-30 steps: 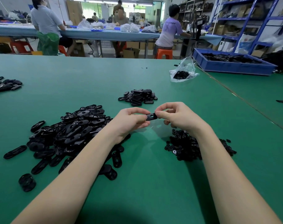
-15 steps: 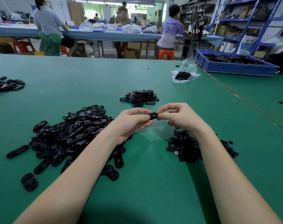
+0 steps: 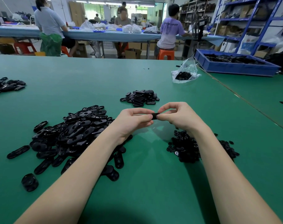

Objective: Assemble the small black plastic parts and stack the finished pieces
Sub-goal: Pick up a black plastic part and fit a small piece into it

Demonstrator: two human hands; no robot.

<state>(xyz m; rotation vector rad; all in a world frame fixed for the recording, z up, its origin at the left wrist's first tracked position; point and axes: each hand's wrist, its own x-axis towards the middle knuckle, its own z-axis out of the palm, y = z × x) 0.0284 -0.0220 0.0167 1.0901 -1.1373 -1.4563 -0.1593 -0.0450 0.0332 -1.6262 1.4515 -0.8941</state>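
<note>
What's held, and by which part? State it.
One small black plastic part, pinched at its left end by the left hand and at its right end by the right hand.

1. A small black part [image 3: 155,116] is pinched between the left hand [image 3: 132,122] and the right hand [image 3: 179,118], raised above the green table [image 3: 89,81].
2. The part is largely hidden by the fingertips, so its shape cannot be made out; it may be two pieces pressed together.
3. A large pile of oval black shells [image 3: 69,136] is spread to the left of the left hand and partly under its forearm.
4. A heap of small black pieces [image 3: 186,147] is seen beneath the right wrist.
5. A small stack of finished pieces [image 3: 140,97] is laid just beyond both hands.
6. A clear plastic bag [image 3: 184,73] holding black parts is placed well beyond the right hand.
</note>
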